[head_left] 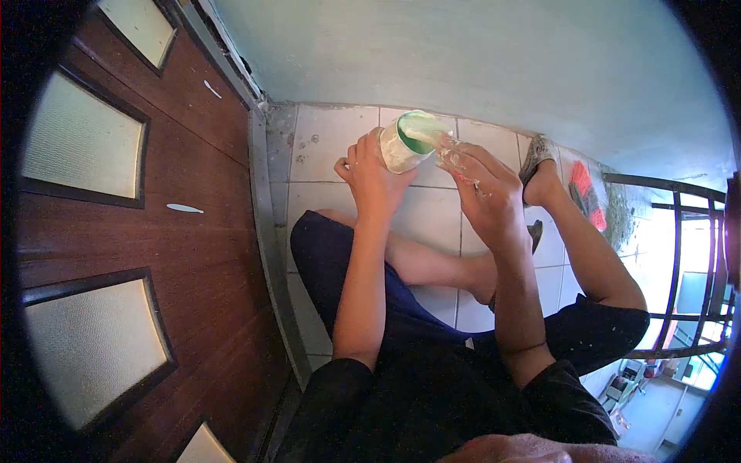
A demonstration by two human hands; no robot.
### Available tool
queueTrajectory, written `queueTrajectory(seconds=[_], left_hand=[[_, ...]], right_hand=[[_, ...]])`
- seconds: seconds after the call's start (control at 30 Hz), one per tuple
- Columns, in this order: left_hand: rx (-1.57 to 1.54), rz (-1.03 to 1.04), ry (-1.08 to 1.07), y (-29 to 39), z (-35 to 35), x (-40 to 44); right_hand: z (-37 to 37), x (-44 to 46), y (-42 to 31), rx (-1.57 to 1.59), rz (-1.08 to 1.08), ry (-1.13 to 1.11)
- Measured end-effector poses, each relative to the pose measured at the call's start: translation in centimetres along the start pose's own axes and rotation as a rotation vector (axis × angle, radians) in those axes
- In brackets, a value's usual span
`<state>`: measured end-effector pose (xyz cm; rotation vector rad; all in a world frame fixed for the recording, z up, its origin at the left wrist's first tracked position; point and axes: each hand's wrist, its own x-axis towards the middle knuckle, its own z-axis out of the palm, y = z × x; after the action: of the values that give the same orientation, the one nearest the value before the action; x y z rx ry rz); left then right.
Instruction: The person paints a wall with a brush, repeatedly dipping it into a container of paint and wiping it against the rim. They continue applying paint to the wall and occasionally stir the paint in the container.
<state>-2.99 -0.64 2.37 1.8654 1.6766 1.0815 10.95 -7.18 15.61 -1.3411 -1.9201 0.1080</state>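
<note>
A small cup (397,154), smeared outside with pale paste and green inside, is tilted with its mouth to the upper right. My left hand (371,171) is wrapped round its side. My right hand (486,176), its fingers streaked with whitish paste, is closed at the cup's mouth. From those fingers a pale green, paste-coated piece (424,127) reaches over the opening. Its exact kind is hidden by the coating and the fingers.
A brown door (208,255) with frosted panes stands left, and a pale green wall (478,54) rises ahead. My crossed legs rest on white floor tiles (332,139). A red and grey cloth (587,193) lies right, before a dark metal railing (675,262).
</note>
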Motion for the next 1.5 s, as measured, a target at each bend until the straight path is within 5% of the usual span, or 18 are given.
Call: queueTrajectory(seconds=[0.27,0.33,0.57,0.73,0.8,1.1,1.43,1.5], left_hand=[[-0.022,-0.086,0.015,-0.4,0.0,0.1],[-0.018,-0.091,0.009,-0.4,-0.1,0.2],[-0.031,-0.070,0.030,-0.7,0.3,0.2],[-0.018,-0.061,0.056,-0.7,0.6,0.2],[-0.023,-0.053,0.074,-0.4,0.7,0.1],[0.018,-0.081,0.129,0.7,0.6,-0.2],[-0.028,-0.160,0.140,0.9,0.3,0.0],[-0.042,-0.162,0.148,1.0,0.1,0.1]], right_hand=[[-1.1,0.1,0.9,0.161,0.095,0.054],[-1.0,-0.1,1.6,0.388,0.336,0.191],[-4.2,-1.2,9.6,0.808,0.539,0.001],[-3.1,-1.6,11.4,0.811,0.495,-0.048],[-1.2,-0.9,8.6,1.055,0.761,0.426],[1.3,-1.8,9.4,1.257,0.843,0.617],[3.8,-2.4,9.4,1.717,0.971,0.629],[3.6,-2.2,10.0,2.116,0.971,0.392]])
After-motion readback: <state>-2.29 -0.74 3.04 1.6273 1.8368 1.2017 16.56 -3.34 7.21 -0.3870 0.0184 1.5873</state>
